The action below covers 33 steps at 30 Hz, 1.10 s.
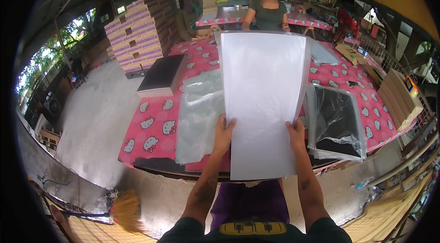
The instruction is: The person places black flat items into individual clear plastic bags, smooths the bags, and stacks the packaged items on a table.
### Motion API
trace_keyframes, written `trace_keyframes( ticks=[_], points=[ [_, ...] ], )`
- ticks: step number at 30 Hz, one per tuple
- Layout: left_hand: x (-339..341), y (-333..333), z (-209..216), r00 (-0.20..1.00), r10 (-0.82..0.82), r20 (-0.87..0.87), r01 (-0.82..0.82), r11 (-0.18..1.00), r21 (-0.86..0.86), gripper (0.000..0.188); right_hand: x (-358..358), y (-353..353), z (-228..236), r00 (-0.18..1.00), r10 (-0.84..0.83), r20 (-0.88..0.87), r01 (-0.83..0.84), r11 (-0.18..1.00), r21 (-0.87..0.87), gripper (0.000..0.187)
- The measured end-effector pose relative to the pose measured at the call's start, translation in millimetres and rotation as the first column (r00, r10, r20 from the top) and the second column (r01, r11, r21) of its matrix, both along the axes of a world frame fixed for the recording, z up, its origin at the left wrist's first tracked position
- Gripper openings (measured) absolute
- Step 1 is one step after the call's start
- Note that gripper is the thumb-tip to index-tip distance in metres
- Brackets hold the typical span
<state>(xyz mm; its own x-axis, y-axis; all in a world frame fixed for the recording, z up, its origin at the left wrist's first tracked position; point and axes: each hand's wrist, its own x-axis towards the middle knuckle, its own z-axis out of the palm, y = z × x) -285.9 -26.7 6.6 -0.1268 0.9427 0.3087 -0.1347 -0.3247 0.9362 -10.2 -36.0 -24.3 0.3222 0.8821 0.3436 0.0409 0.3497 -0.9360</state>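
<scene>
A large white sheet (263,87) stands tilted up in front of me over the table. Clear plastic film (222,55) shows around its upper part, like a sleeve, while its lower end is bare. My left hand (223,131) grips the left edge, thumb on the near face. Opposite it, my right hand (295,133) holds the right edge the same way; the fingers behind are mostly hidden. Beside my left hand lie flat clear plastic sleeves (198,119). To the right of my right hand is a pile of black sheets in clear plastic (337,121).
A pink patterned cloth (151,128) covers the table. At its left edge sits a black-topped stack (162,72), near piled cartons (135,37). Across the table stands a person (269,11). Cardboard boxes (399,98) line the right side; a broom (127,211) lies lower left.
</scene>
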Motion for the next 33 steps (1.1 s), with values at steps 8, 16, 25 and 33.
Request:
trace_keyframes(
  ticks=[8,16,25,33],
  points=[
    [-11.2,-15.2,-15.8,0.982,0.027,-0.188,-0.035,0.999,-0.041,0.023,11.6,-19.2,-1.0,0.960,0.049,0.277,0.003,0.983,-0.183,0.030],
    [13.1,-30.0,15.7,0.985,0.165,0.040,-0.167,0.985,0.048,0.029,25.4,-49.6,8.7,0.928,0.116,-0.354,-0.133,0.991,-0.024,0.035],
    [89.4,-56.0,28.4,0.992,0.112,0.052,-0.114,0.993,0.030,0.029,-32.4,-67.8,67.9,0.587,0.099,-0.804,-0.050,0.995,0.086,0.039],
    [92.5,-84.3,21.3,0.885,-0.428,0.182,0.463,0.843,-0.273,0.038,-2.1,-57.4,72.5,0.542,0.033,-0.840,0.212,0.962,0.174,0.036]
  ],
)
